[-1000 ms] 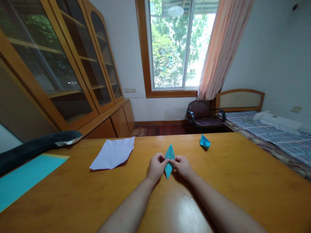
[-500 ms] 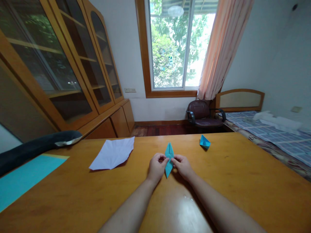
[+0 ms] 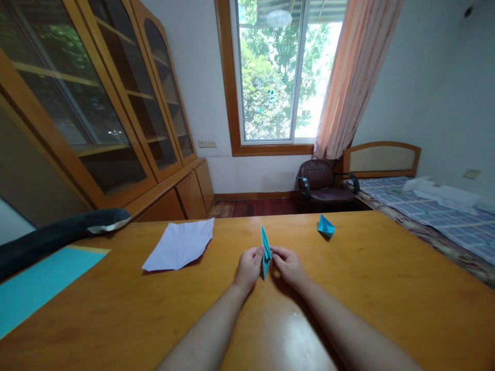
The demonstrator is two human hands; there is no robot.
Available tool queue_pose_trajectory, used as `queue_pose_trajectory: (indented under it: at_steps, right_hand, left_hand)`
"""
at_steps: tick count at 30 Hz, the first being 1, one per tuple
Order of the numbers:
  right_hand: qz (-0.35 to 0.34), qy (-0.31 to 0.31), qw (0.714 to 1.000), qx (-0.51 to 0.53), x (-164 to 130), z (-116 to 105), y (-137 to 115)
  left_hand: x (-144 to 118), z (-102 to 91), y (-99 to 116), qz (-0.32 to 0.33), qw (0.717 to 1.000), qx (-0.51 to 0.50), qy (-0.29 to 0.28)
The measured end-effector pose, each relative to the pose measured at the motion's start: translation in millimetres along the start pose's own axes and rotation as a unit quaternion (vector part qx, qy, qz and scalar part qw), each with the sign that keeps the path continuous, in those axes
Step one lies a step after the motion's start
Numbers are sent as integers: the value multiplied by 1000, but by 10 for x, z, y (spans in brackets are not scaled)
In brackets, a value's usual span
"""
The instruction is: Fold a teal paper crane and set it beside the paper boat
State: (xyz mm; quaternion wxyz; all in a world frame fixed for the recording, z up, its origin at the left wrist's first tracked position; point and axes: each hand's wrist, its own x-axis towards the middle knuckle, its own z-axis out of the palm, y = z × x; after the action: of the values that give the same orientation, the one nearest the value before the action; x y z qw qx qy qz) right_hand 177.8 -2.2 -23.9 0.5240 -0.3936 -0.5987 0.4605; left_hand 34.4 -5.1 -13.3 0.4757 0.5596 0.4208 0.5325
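A narrow piece of folded blue paper (image 3: 265,252), pointed at both ends, is held above the table, turned nearly edge-on to me. My left hand (image 3: 248,265) pinches it from the left, thumb and fingers closed at its middle. From the other side, my right hand (image 3: 289,264) has its fingers bent together at the paper's right edge and appears to grip it; the exact contact is small. Farther off to the right lies a small folded blue paper shape (image 3: 326,226). A creased white sheet of paper (image 3: 180,245) is to the left of my hands.
The wooden table (image 3: 371,288) carries a flat blue sheet (image 3: 46,283) at the left, beside a dark padded object (image 3: 58,234). Beyond the table stand a glass-door cabinet (image 3: 154,170), a brown armchair (image 3: 327,183) and a bed (image 3: 433,203).
The folded blue paper has turned from facing me to nearly edge-on, showing its layered side. Both hands stay at about the same place, with the fingers slightly shifted.
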Motion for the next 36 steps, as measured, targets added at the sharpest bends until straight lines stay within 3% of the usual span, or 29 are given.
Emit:
queue_pose_trajectory:
  at_steps: [5, 12, 21, 36]
  right_hand:
    - [-61, 57, 991, -107, 6, 7, 45]
    - [-73, 88, 987, -112, -6, 31, 18]
    - [7, 76, 996, 46, 24, 30, 200]
    - [27, 88, 991, 99, 48, -7, 116]
  left_hand:
    - [-6, 8, -5, -16, 999, -35, -17]
    - [19, 24, -78, -33, 997, -64, -25]
    - [27, 47, -54, -64, 987, -147, -32]
    - [42, 59, -115, -59, 984, -165, 2]
